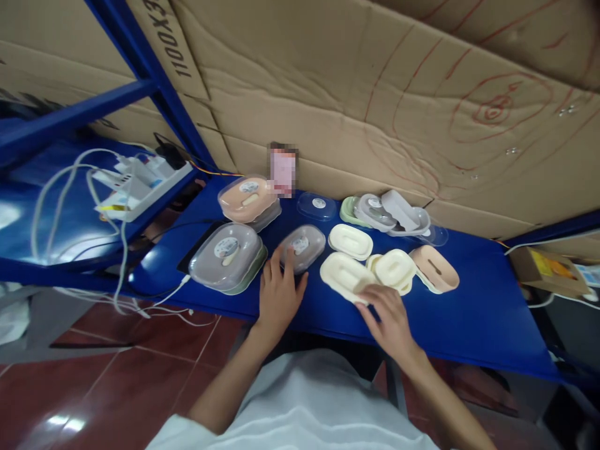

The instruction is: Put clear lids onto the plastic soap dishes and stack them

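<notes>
My left hand [280, 284] rests its spread fingertips on the near edge of a small grey lunch box [307, 242] with a clear cover and a round label. With thumb and fingers, my right hand [387, 315] pinches the near right corner of a cream lunch box lid [341, 275], which has a long recess in its middle. Behind that lid lies a smaller cream lid [350, 241]. More cream lids [396, 270] are stacked to its right, beside a peach box [435, 269] lying tilted.
Stacked lunch boxes, grey over green [225, 253] and peach over grey [246, 199], stand on the left. A clear cover [316, 205] and several grey and green parts [372, 211] lie at the back. Left of the blue table [487, 300] are a power strip [150, 187] and cables.
</notes>
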`<state>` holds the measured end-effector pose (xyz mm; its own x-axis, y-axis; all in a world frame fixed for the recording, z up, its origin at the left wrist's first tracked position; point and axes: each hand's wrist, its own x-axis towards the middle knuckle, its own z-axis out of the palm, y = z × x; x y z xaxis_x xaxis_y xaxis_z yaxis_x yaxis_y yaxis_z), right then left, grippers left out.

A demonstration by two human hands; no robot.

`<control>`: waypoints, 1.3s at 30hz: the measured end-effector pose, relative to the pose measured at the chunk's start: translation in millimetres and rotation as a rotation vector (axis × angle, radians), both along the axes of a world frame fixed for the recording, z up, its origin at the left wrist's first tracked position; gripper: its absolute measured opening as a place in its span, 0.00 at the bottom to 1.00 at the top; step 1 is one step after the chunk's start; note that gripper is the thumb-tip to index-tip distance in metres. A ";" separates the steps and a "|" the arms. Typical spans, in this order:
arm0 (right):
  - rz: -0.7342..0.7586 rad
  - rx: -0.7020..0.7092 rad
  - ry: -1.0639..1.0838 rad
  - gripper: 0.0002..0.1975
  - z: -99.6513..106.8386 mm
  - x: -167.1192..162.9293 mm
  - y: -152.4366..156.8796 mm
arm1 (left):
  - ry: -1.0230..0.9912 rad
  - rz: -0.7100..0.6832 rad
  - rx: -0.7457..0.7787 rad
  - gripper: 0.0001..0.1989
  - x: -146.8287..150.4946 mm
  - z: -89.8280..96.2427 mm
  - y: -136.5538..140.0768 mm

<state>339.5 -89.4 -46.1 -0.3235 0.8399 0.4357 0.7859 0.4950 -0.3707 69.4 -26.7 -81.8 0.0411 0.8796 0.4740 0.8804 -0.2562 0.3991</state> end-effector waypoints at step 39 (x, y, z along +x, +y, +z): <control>0.004 -0.309 -0.362 0.32 17.2 -92.7 270.7 | -0.114 -0.357 -0.029 0.07 -31.6 -14.8 -40.0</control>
<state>246.8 181.3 -28.9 -0.4117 0.9110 0.0244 0.8901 0.4077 -0.2037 37.7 -66.7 -96.6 0.2959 0.8328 0.4679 0.6875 -0.5257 0.5010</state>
